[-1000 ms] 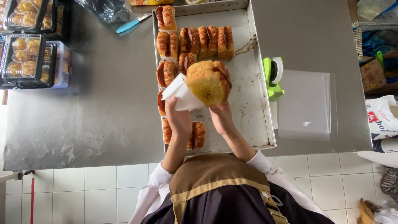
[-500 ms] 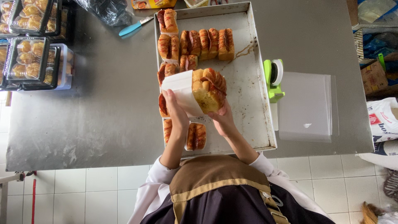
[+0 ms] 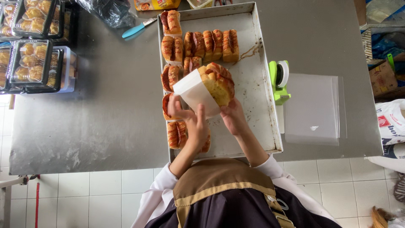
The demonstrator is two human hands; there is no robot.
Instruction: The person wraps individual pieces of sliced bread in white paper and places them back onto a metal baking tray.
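I look straight down on a wide steel table [image 3: 105,122] carrying a large metal baking tray [image 3: 257,105]. Rows of golden sausage buns [image 3: 202,44] fill the tray's far and left parts; its right half is bare, the best open room. Stacked clear boxes of buns [image 3: 31,63] sit at the table's far left, well apart. Just right of the tray are a green tape dispenser [image 3: 279,82] and a pile of clear sheets [image 3: 312,107].

Above the tray, my left hand [image 3: 192,122] grips a white paper sleeve [image 3: 195,90], fingers curled on it. My right hand [image 3: 234,120] cups the bun [image 3: 217,82] lodged partly inside the sleeve.

I judge the bun could slip or the thin paper tear if squeezed; the tray's near rim lies close under my wrists.
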